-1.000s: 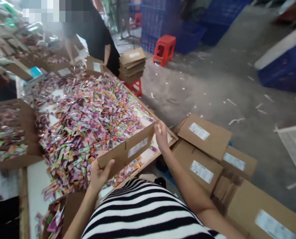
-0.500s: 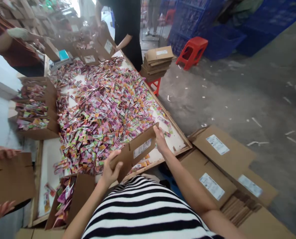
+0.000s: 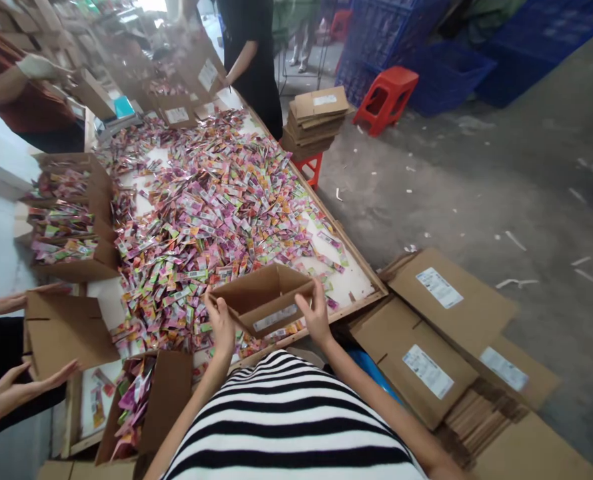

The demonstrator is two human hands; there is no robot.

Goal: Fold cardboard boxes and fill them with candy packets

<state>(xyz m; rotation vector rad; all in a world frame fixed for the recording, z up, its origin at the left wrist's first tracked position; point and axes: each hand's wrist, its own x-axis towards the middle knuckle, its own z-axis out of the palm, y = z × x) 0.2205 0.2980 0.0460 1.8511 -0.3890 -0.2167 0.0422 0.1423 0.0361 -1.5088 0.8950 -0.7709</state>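
Observation:
An opened cardboard box (image 3: 276, 308) with a white label on its near side is held between both my hands at the table's near edge. My left hand (image 3: 221, 325) grips its left end, fingers along the outer wall. My right hand (image 3: 316, 312) is closed on the right end, thumb over the near wall. The box stands open at the top and its visible inside is bare. Behind and around it spreads a heap of small pink, green and orange packets (image 3: 211, 207). A box filled with packets (image 3: 131, 407) stands left of my left arm.
On the right lie flattened labelled cartons (image 3: 426, 333) in a stack. A co-worker's hands (image 3: 21, 393) handle another carton (image 3: 69, 333) at left. Filled boxes (image 3: 71, 220) line the table's left side. Beyond are a red stool (image 3: 386, 100), blue crates (image 3: 441, 73) and other people.
The flat carton in my hands has been spread into an open box, and my hands have shifted around its ends. At left, the co-worker's carton has moved right over the table's edge.

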